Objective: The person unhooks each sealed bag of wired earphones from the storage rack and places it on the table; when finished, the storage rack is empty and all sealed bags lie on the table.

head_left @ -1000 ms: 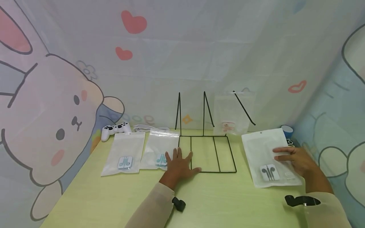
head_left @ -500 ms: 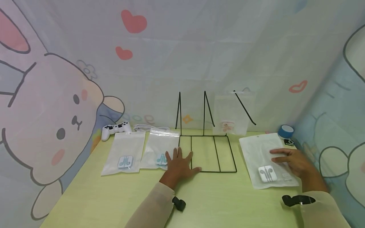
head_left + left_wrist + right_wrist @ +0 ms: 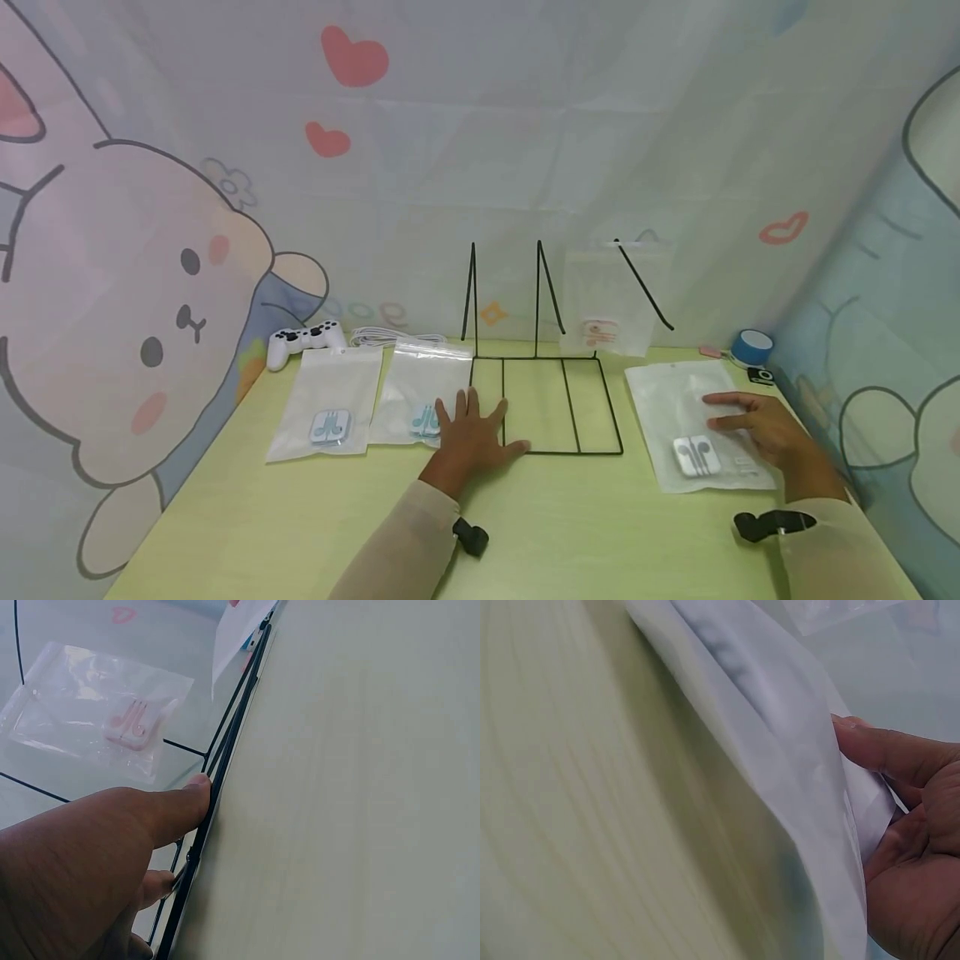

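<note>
My right hand [image 3: 765, 429] pinches the right side of a white zip bag [image 3: 660, 408] with boxed grey-and-white earphones [image 3: 697, 456] inside. In the right wrist view, the bag's near edge [image 3: 810, 825] stands off the table. With fingers spread, my left hand [image 3: 472, 437] rests on the left part of the black wire rack's base [image 3: 576, 417]. In the left wrist view the thumb [image 3: 180, 810] touches the front bar [image 3: 229, 750]. A clear bag with pink earphones [image 3: 602, 333] hangs on the rack's right hook. Two bags, one holding blue earphones [image 3: 330, 427], lie left of the rack.
At the back left are a white game controller [image 3: 306, 340] and a coiled white cable [image 3: 397, 337]. A blue tape roll [image 3: 752, 347], a small black item [image 3: 761, 376] and a pink piece [image 3: 710, 352] sit at the back right. A printed cloth [image 3: 450, 150] hangs behind the table.
My right hand and its bag have moved slightly left and down toward the table, uncovering the tape roll, black item and pink piece. My left hand stays in place.
</note>
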Motion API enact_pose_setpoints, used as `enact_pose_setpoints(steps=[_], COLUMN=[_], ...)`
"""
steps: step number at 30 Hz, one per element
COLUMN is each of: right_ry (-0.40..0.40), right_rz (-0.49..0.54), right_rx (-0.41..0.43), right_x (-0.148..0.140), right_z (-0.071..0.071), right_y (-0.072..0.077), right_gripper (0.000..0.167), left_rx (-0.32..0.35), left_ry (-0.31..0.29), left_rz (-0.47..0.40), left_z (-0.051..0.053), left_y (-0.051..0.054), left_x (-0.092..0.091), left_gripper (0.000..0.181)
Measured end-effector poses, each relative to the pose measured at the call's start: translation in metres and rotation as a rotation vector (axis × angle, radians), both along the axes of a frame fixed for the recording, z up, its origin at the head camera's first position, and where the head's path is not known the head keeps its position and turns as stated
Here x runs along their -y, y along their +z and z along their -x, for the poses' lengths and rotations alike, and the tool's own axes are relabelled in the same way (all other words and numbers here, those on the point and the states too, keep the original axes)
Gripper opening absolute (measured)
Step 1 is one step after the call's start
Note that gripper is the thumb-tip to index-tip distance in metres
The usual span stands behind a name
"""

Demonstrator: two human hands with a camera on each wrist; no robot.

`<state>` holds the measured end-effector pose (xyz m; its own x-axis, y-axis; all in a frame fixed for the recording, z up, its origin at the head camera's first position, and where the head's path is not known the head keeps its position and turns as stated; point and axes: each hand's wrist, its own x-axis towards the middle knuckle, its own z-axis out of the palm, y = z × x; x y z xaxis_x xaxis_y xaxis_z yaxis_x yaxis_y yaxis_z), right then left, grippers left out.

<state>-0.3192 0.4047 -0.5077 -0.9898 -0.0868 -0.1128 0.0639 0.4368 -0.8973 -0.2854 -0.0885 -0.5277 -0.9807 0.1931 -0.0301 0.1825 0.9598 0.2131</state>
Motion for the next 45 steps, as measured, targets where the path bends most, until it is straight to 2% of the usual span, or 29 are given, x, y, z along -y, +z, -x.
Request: enact_pose_setpoints(steps=[6, 11, 19, 24, 30, 38, 45], right_ry=[-0.038, -0.058, -0.083, -0.115, -0.116, -0.112, -0.134], right_rz=[-0.062, -0.058, -0.070, -0.061, -0.033, -0.118, -0.140], right_rx=[0.034, 0.019, 0.041, 0.062, 0.063, 0.086, 0.095], right_x=[0.002, 0.007, 0.020, 0.026, 0.033, 0.036, 0.038], right_z=[0.008, 0.013, 0.019, 0.020, 0.020, 0.020, 0.019], right_y=[-0.005, -0.004, 0.000, -0.002, -0.006, -0.007, -0.007], right_gripper=[0.054, 0.062, 0.074, 0.076, 0.078, 0.086, 0.087], left_rx=[-0.002, 0.005, 0.000, 0.003, 0.010, 0.044, 0.087], left_ry=[-0.001, 0.001, -0.001, -0.002, -0.002, -0.002, -0.011], left_rz=[0.003, -0.006, -0.005, 0.001, -0.004, -0.028, -0.053], left_z=[0.000, 0.001, 0.001, 0.000, -0.001, 0.001, 0.004], left_y=[-0.001, -0.001, 0.000, 0.001, 0.003, 0.006, 0.009], left_x=[0.000, 0.000, 0.000, 0.000, 0.000, 0.000, 0.005], left_gripper=[0.093, 0.092, 0.091, 0.092, 0.092, 0.093, 0.093])
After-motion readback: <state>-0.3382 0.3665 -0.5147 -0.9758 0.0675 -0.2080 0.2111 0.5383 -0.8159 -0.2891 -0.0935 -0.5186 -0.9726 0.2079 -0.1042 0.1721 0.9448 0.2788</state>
